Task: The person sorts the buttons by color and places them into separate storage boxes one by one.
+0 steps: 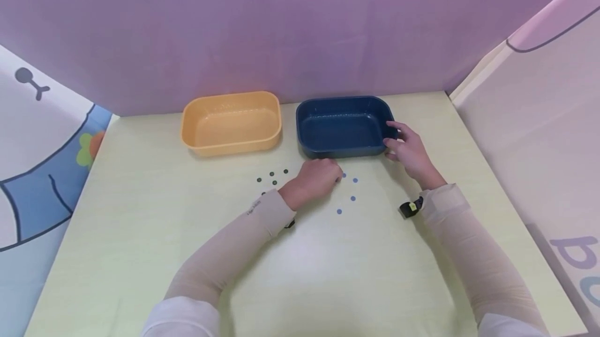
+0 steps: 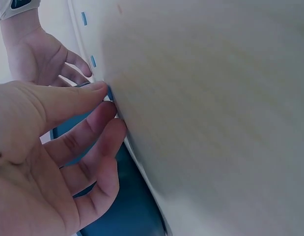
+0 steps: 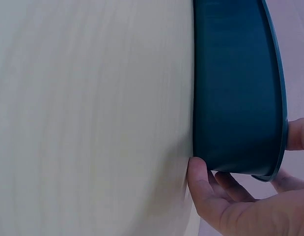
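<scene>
While the right hand (image 1: 412,155) grips the right end of the dark blue tray (image 1: 337,152) on the table (image 1: 319,279), we see the left hand (image 1: 316,176) in front of it, fingers bent, thumb and forefinger nearly meeting at a blue disc (image 2: 110,92) (whether pinched, we cannot tell).

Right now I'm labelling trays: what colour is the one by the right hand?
The tray is dark blue, clearest in the head view.

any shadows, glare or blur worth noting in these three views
Head view: soft shadows and a pale sheen on the table, small glints inside the blue bin; left wrist view: dim, the table's grain looking smeared beyond the left hand; right wrist view: greyish light, a broad soft-edged shadow beside the right hand.
</scene>
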A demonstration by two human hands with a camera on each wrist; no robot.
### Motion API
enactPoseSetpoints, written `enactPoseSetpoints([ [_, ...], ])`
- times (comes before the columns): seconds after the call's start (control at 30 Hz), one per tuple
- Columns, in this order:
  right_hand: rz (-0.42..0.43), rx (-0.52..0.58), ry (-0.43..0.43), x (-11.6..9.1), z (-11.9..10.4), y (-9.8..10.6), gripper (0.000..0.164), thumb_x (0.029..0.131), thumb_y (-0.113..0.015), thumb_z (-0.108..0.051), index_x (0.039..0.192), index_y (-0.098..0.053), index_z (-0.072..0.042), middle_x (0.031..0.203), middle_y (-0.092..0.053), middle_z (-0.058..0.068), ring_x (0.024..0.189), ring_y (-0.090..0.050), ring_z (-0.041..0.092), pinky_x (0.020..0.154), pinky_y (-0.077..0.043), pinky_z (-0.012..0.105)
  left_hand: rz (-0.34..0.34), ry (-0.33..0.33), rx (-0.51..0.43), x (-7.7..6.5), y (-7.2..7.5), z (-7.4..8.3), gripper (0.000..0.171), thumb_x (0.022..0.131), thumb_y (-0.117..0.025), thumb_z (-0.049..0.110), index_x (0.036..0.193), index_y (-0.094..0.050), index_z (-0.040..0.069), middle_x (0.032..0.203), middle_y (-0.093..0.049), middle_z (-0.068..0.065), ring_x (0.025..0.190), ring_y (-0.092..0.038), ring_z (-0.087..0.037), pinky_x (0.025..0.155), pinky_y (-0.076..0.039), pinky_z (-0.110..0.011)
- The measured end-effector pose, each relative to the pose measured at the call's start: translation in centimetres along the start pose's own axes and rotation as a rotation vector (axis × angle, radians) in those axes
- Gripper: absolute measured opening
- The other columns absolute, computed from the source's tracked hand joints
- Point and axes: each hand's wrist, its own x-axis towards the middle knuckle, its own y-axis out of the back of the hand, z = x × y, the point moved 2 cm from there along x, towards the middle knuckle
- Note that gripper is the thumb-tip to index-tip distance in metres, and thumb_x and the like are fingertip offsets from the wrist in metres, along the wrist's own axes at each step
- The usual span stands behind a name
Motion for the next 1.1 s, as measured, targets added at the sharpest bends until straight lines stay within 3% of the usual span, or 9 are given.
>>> enactPoseSetpoints([
  [0.33, -0.004, 0.001, 0.0, 0.09, 0.0, -0.12, 0.06, 0.102, -0.051, -0.007, 0.158, -0.031, -0.008, 0.143, -0.037, 0.028, 0.109, -0.054, 0.025, 0.088, -0.057, 0.037, -0.002, -0.007, -0.007, 0.03, 0.1, -0.18, 0.042, 0.096, -0.055, 0.0, 0.061, -0.039, 0.018, 0.067, -0.036, 0.002, 0.067, -0.044, -0.015, 0.053, -0.033, -0.024],
  [0.5, -0.01, 0.004, 0.002, 0.12, -0.11, -0.23, 0.06, 0.102, -0.051, -0.008, 0.158, -0.031, -0.009, 0.145, -0.036, 0.027, 0.108, -0.054, 0.022, 0.088, -0.057, 0.036, -0.008, -0.002, -0.003, -0.1, 0.27, -0.22, 0.038, 0.098, -0.056, 0.002, 0.064, -0.05, 0.017, 0.068, -0.042, 0.003, 0.069, -0.047, -0.015, 0.055, -0.039, -0.024],
  [0.7, -0.014, -0.006, -0.002, 0.11, -0.23, -0.39, 0.06, 0.103, -0.051, -0.008, 0.159, -0.031, -0.011, 0.148, -0.035, 0.027, 0.107, -0.052, 0.018, 0.089, -0.057, 0.038, -0.011, -0.007, 0.043, -0.29, 0.33, -0.17, 0.024, 0.099, -0.055, 0.003, 0.084, -0.07, 0.016, 0.077, -0.058, 0.001, 0.073, -0.054, -0.014, 0.058, -0.048, -0.028],
  [0.83, -0.009, -0.009, 0.002, 0.14, -0.21, -0.45, 0.059, 0.102, -0.051, -0.008, 0.158, -0.032, -0.01, 0.145, -0.036, 0.028, 0.106, -0.052, 0.018, 0.088, -0.057, 0.037, -0.015, -0.011, 0.069, -0.39, 0.43, -0.05, 0.023, 0.101, -0.054, 0.005, 0.093, -0.072, 0.015, 0.08, -0.06, 0.0, 0.073, -0.056, -0.015, 0.058, -0.049, -0.029],
  [1.1, -0.009, -0.008, 0.006, 0.15, -0.14, -0.43, 0.059, 0.102, -0.051, -0.007, 0.158, -0.031, -0.009, 0.144, -0.037, 0.029, 0.111, -0.053, 0.026, 0.087, -0.058, 0.036, -0.015, -0.024, 0.063, -0.55, 0.47, 0.12, 0.023, 0.101, -0.053, 0.005, 0.094, -0.073, 0.015, 0.077, -0.06, 0.001, 0.071, -0.055, -0.014, 0.056, -0.048, -0.029],
])
